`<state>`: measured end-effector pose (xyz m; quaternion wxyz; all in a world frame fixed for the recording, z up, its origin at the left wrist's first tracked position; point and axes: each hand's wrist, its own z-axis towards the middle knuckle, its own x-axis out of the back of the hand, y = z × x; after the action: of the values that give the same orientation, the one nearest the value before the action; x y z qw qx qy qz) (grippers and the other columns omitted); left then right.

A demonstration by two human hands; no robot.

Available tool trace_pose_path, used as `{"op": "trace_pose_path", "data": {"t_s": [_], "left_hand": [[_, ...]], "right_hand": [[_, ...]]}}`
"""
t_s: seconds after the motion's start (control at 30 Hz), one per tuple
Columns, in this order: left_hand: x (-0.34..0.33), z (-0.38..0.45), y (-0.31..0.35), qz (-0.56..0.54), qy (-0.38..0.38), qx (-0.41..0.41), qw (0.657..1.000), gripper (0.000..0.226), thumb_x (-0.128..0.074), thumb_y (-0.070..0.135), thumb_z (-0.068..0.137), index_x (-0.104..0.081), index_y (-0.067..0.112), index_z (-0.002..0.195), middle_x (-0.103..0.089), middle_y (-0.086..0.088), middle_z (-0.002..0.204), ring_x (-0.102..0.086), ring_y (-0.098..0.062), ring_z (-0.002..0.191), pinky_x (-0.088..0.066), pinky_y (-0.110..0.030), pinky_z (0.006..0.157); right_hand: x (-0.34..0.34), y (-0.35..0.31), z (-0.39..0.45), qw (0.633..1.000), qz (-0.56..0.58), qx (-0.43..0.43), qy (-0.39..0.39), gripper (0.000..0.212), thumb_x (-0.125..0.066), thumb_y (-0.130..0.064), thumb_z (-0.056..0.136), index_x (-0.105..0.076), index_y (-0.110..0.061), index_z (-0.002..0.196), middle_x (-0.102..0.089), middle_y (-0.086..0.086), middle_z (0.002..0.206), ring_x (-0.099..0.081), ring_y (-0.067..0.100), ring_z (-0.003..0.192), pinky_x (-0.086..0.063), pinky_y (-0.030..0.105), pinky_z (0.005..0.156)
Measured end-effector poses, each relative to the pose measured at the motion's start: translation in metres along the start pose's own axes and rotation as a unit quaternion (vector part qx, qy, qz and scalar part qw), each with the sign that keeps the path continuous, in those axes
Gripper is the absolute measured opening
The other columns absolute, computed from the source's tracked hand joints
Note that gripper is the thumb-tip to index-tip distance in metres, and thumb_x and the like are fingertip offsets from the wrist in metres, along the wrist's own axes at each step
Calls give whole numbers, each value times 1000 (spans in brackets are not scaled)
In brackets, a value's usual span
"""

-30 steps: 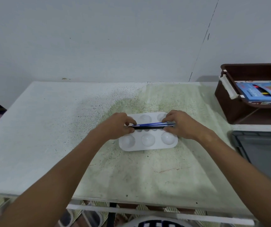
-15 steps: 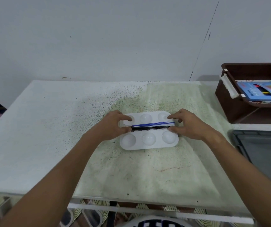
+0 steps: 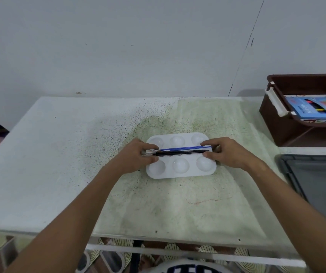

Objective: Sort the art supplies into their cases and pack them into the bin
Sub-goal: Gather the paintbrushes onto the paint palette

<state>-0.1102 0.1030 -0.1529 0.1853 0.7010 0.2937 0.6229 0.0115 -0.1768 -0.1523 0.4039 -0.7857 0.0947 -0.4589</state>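
White plastic palette (image 3: 179,170) lay on the speckled surface (image 3: 59,154); left hand (image 3: 136,157) and right hand (image 3: 226,152) pinched opposite ends of the paintbrushes (image 3: 183,151) across it. Far right, a brown bin (image 3: 280,123) held a blue box (image 3: 319,108).

Art workspace, paint-speckled table (image 3: 59,154), palette (image 3: 179,173), w/ supply bin (image 3: 282,123)

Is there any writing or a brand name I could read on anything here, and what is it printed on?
Blue box in the brown bin: dark lettering runs along its left part, too blurred to read.
Second box under it: a strip of coloured print on its edge, too small to read.
White palette, brushes, table: no text that I can see.
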Motion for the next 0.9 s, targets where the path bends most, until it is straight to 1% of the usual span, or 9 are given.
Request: {"op": "trace_pose_path", "data": {"t_s": [0.07, 0.2, 0.33, 0.4, 0.5, 0.6, 0.7, 0.83, 0.9], "left_hand": [[-1, -1, 4, -17, 7, -10, 1000, 23, -72, 31, 84, -68, 37, 106, -60, 8, 78, -52, -6, 63, -37, -15, 58], [-1, 0, 18, -24, 3, 9, 1000, 32, -74, 31, 82, -70, 26, 113, -61, 14, 90, -54, 2, 74, -35, -4, 59], [18, 9, 53, -38, 4, 1, 999, 32, -76, 37, 78, -71, 33, 110, -59, 23, 95, -57, 0, 78, -42, -22, 71], [33, 16, 83, -49, 11, -19, 999, 29, -78, 36, 76, -72, 36, 105, -59, 27, 91, -58, 3, 69, -45, -20, 64], [51, 33, 139, -75, 12, -53, 996, 25, -80, 31, 75, -74, 34, 99, -70, 13, 80, -56, -2, 55, -49, -18, 52], [51, 58, 199, -59, -7, -95, 994, 27, -79, 29, 77, -74, 28, 104, -67, 3, 75, -54, -5, 51, -50, -20, 54], [34, 89, 252, -64, -29, -118, 991, 27, -77, 27, 78, -74, 26, 105, -63, 3, 71, -55, -4, 53, -52, -24, 59], [-7, 130, 311, -60, -42, -133, 988, 27, -76, 26, 77, -74, 25, 105, -65, 5, 77, -57, -11, 63, -53, -23, 57], [-27, 149, 334, -59, -56, -130, 988, 28, -76, 26, 77, -74, 25, 104, -65, 3, 80, -57, -13, 64, -51, -23, 55]], "right_hand": [[0, 1, -3, 1000, 7, -1, 9, 33, -69, -22, 86, -66, -25, 119, -65, -6, 83, -59, 7, 64, -47, 12, 56], [11, -1, -13, 1000, -5, -2, 15, 34, -72, -26, 84, -67, -27, 118, -64, -8, 84, -58, 4, 67, -42, 10, 57], [57, -15, -32, 999, -20, 14, 37, 25, -73, -32, 81, -68, -38, 105, -67, -9, 80, -62, 4, 65, -42, 15, 63], [89, -23, -46, 998, -22, 28, 53, 24, -73, -32, 81, -68, -39, 103, -67, -6, 75, -61, 4, 59, -42, 14, 60], [140, -28, -70, 995, 4, 31, 90, 20, -72, -29, 82, -72, -31, 102, -64, -8, 63, -55, 4, 49, -41, 12, 53], [194, -18, -91, 992, 5, 26, 126, 26, -75, -30, 79, -73, -29, 105, -68, 12, 80, -63, 17, 71, -45, 23, 74], [245, 4, -106, 991, -7, -10, 134, 23, -73, -32, 81, -72, -33, 104, -71, 7, 92, -67, 17, 86, -45, 22, 84], [297, 42, -115, 987, -5, -58, 153, 24, -73, -25, 82, -72, -26, 106, -69, 7, 91, -63, 15, 75, -49, 10, 67], [320, 63, -114, 984, 1, -84, 159, 24, -73, -21, 82, -73, -23, 106, -70, 12, 99, -63, 18, 81, -50, 18, 75]]}}
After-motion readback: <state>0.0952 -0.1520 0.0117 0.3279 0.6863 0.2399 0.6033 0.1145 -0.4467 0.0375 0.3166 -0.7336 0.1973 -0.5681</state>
